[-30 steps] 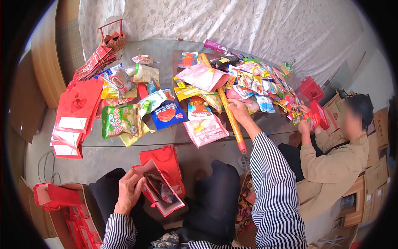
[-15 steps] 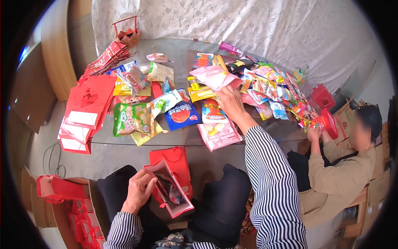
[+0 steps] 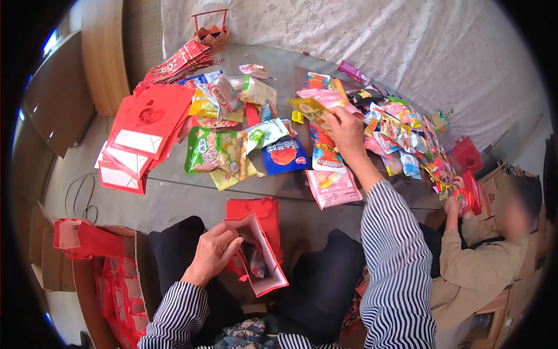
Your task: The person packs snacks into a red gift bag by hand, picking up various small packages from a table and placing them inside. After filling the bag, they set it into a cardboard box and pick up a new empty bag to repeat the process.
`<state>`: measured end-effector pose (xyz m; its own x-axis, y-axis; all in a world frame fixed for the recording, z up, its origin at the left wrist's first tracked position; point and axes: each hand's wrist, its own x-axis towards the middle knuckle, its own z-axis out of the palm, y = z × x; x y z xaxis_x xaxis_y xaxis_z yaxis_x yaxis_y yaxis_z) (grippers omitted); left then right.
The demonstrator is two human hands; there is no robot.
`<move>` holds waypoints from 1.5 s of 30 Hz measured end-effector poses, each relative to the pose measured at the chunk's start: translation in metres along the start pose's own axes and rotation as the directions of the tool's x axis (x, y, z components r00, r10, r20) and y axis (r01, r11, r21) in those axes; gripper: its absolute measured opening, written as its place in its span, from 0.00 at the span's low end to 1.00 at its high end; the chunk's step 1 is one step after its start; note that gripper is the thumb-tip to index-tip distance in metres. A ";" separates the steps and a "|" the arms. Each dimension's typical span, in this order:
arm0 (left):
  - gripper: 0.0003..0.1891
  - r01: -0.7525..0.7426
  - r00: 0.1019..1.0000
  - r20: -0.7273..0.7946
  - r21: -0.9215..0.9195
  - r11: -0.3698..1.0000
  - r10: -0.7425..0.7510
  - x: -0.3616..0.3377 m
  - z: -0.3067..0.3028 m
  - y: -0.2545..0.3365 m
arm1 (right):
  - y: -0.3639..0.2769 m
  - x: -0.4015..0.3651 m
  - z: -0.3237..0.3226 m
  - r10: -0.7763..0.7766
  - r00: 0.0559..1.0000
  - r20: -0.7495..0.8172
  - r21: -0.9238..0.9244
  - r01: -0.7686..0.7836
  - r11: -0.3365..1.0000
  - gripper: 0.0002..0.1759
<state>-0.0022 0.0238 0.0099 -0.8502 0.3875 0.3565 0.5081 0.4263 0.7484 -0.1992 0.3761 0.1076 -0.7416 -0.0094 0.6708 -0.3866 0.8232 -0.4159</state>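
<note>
My left hand (image 3: 214,253) pinches the rim of a red paper gift bag (image 3: 272,280), which stands open and tilted at my lap. Inside the bag lies a small packet (image 3: 257,265), its print hard to read. Over the table, my right hand (image 3: 347,134) grips a yellow snack packet (image 3: 311,108) by one end. Around that hand are a pink packet (image 3: 330,98), an orange-and-blue packet (image 3: 326,154) and a second pink packet (image 3: 334,189). Farther left sit a blue packet (image 3: 286,157) and a green snack bag (image 3: 216,150).
Red gift bags (image 3: 152,119) are stacked at the table's left. A cardboard box (image 3: 145,262) with red bags stands beside my left leg. Mixed snacks (image 3: 401,125) are heaped on the right, where a co-worker (image 3: 482,267) holds a red bag (image 3: 474,192). A small basket (image 3: 213,39) stands behind.
My right hand has lifted the yellow packet off the table, clear of the pink one. The view has shifted, so the table contents appear farther right. My left hand stays on the gift bag.
</note>
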 end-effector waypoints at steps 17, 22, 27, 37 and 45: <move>0.07 -0.007 1.000 -0.020 0.019 1.000 0.008 -0.011 -0.003 -0.002 | -0.177 -0.167 -0.046 -0.058 0.719 0.692 0.234 -0.148 0.961 0.16; 0.07 -0.010 1.000 -0.023 0.023 1.000 0.010 -0.012 -0.002 -0.003 | -0.183 -0.182 -0.004 -0.065 0.610 0.790 0.063 0.024 0.998 0.09; 0.07 -0.029 0.999 -0.038 0.019 0.999 0.030 -0.012 -0.002 -0.002 | -0.195 -0.183 0.024 -0.059 0.573 0.818 -0.020 0.131 0.991 0.07; 0.07 -0.001 1.000 -0.028 -0.006 1.000 0.001 -0.013 -0.004 0.000 | -0.191 -0.194 0.025 -0.090 0.544 0.834 0.058 0.077 0.995 0.06; 0.06 0.015 0.999 -0.031 -0.024 1.000 -0.016 -0.013 -0.003 -0.001 | -0.180 -0.198 0.033 -0.155 0.712 0.685 0.298 -0.080 0.951 0.08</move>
<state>0.0082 0.0164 0.0061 -0.8621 0.3553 0.3614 0.4915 0.4126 0.7669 -0.0007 0.2112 0.0294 -0.8433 -0.5236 0.1210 -0.4722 0.6145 -0.6321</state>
